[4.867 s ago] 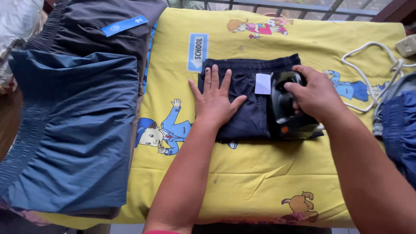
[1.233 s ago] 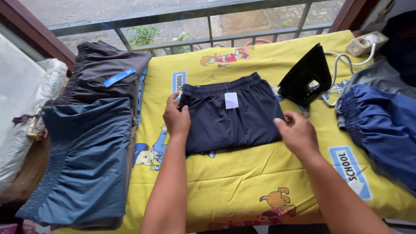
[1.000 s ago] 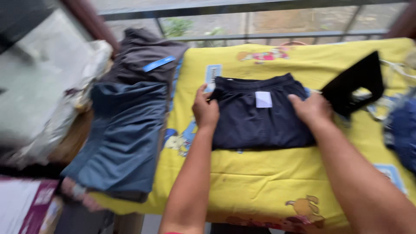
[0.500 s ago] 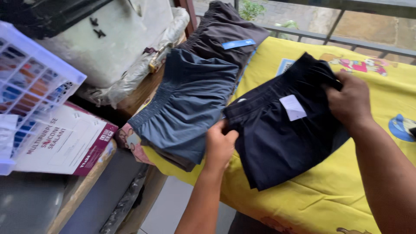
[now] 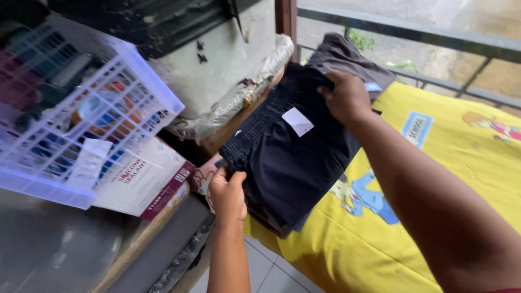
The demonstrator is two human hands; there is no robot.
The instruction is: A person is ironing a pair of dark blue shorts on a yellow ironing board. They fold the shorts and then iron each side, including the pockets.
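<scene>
Looking down, I see the yellow cartoon sheet [image 5: 461, 179] covering the desk at 4 o'clock. Folded dark shorts [image 5: 287, 157] sit over its left edge, long axis running 1 to 7 o'clock, waistband toward 11. My right hand [image 5: 347, 97] grips their far end; my left hand [image 5: 228, 192] pinches the near corner. A white basket [image 5: 81, 108] lies at 9.

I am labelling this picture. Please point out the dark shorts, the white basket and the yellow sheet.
dark shorts [image 5: 287, 163]: head view, on the smooth front fabric.
white basket [image 5: 157, 89]: head view, on its lattice side wall.
yellow sheet [image 5: 467, 157]: head view, on a bare yellow part.
</scene>
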